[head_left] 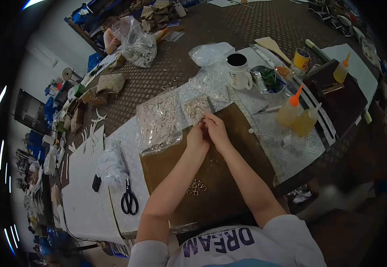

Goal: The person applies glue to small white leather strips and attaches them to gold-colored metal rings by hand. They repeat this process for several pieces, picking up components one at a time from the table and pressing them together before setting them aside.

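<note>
My left hand [197, 137] and my right hand [215, 128] meet over the far part of a brown board [220, 173]. Their fingers are pinched together, and whatever is between them is too small to make out. Just beyond my fingertips sits a small open container of light-coloured bits [196, 107]. To its left lies a clear plastic bag of small beige pieces [159, 116]. Nearer to my body, a little pile of metal rings [196, 187] rests on the board.
Black-handled scissors [129, 201] and a white plastic bundle [111, 168] lie left of the board. On the right stand glue bottles [288, 111], a white mug [238, 73] and a yellow tin [300, 58]. Another person [110, 38] sits across the table at the far left.
</note>
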A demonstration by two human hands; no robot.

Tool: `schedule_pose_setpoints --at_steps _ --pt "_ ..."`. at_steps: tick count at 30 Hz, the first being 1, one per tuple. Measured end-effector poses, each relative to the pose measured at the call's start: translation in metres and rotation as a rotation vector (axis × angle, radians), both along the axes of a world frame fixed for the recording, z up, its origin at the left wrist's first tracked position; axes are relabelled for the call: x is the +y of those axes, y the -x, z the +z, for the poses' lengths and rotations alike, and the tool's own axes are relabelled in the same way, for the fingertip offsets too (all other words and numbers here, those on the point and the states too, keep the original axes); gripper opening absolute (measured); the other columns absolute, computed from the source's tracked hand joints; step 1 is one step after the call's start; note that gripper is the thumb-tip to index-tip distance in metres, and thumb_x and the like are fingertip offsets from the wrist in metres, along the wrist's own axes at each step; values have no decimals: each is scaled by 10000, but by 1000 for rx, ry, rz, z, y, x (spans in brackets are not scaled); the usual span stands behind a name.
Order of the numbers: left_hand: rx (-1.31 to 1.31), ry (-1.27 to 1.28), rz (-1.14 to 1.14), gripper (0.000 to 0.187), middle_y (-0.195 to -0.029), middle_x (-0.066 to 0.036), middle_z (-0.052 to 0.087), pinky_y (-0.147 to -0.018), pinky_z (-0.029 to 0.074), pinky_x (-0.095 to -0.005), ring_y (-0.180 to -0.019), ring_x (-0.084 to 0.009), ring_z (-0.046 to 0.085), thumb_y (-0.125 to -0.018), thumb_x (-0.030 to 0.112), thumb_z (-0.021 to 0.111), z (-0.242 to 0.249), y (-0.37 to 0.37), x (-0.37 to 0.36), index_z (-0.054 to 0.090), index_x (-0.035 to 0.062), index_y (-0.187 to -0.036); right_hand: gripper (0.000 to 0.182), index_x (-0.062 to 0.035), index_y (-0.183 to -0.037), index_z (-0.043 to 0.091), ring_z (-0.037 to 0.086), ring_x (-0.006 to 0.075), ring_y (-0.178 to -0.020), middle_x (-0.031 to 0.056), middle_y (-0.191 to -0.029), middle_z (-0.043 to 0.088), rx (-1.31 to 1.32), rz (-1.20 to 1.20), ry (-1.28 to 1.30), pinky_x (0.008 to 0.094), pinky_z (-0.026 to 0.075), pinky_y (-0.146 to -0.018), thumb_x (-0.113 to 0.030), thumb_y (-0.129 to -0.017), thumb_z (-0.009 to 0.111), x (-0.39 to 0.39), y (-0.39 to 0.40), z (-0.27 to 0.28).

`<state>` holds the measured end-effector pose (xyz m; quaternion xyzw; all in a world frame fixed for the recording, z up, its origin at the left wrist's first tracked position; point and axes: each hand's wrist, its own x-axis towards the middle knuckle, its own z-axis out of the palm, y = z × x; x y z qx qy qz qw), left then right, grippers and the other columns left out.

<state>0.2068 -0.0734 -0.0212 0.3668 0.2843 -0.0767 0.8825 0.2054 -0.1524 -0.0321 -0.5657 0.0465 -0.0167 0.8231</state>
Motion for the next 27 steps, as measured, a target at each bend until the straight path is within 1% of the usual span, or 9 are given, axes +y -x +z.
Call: schedule_pose_setpoints --at_steps 6,8,10,13,15,18,21,24,27 --pt "-322 -277 -130 160 -911 -111 577 -717 458 -291 -803 -208 557 -807 -26 470 12 -11 -12 551 -45 -944 291 3 -1112 603 515 67 -773 6 -905 595 89 88 -408 183 395 -703 -200 -935 491 -17 -7 4" --pt "-198 -479 -203 150 -925 -139 574 -747 458 -288 -844 -224 559 -802 -39 474 23 -20 0 566 -79 -914 320 15 -1110 599 524 70 -779 4 -902 601 51 111 -384 194 403 -713 -229 -942 479 -22 -11 11" --pt "-410 -828 -348 111 -909 -153 572 -747 464 -295 -851 -222 553 -808 -39 475 17 -38 23 567 -85 -850 331 25 -1100 598 533 78 -797 16 -900 605 -24 82 -311 212 413 -727 -243 -939 489 -23 -10 11" --pt "-446 -942 -406 111 -922 -186 535 -815 471 -345 -894 -263 535 -836 -21 460 38 -39 26 493 -110 -894 310 32 -1076 583 550 118 -832 60 -892 603 -221 -107 -46 254 431 -753 -224 -906 547 -16 -14 4" --pt "-314 -324 -189 157 -968 -200 508 -842 474 -370 -937 -287 521 -844 -8 455 52 -49 25 447 -122 -951 301 34 -1065 552 565 167 -840 99 -876 598 -360 -335 235 292 447 -767 -189 -869 598 -17 -13 1" --pt "-214 -230 -160 195 -1039 -209 460 -890 467 -415 -1006 -317 490 -837 -11 451 56 -54 22 395 -111 -996 296 3 -1043 495 591 289 -812 151 -854 586 -335 -538 621 355 472 -731 -110 -809 636 -19 -5 3" --pt "-169 -293 -160 293 -1086 -222 428 -916 451 -457 -1066 -328 454 -827 -18 436 59 -46 17 382 -154 -1080 317 -24 -1042 453 594 371 -758 169 -808 599 -196 -399 651 411 481 -684 -90 -787 630 -17 -2 -6" --pt "-296 -547 -285 391 -1110 -209 485 -955 422 -450 -1081 -327 479 -817 -31 434 57 -32 16 391 -156 -1185 264 -21 -997 484 607 378 -745 177 -772 607 -129 -254 545 429 481 -648 -88 -784 626 -18 -5 -10" --pt "-594 -1342 -574 446 -1128 -173 554 -964 421 -402 -1104 -285 509 -792 -47 444 32 -29 37 456 -87 -1236 198 -4 -927 516 617 364 -741 180 -732 609 -224 -375 519 415 486 -647 -81 -780 623 -13 -13 -21"
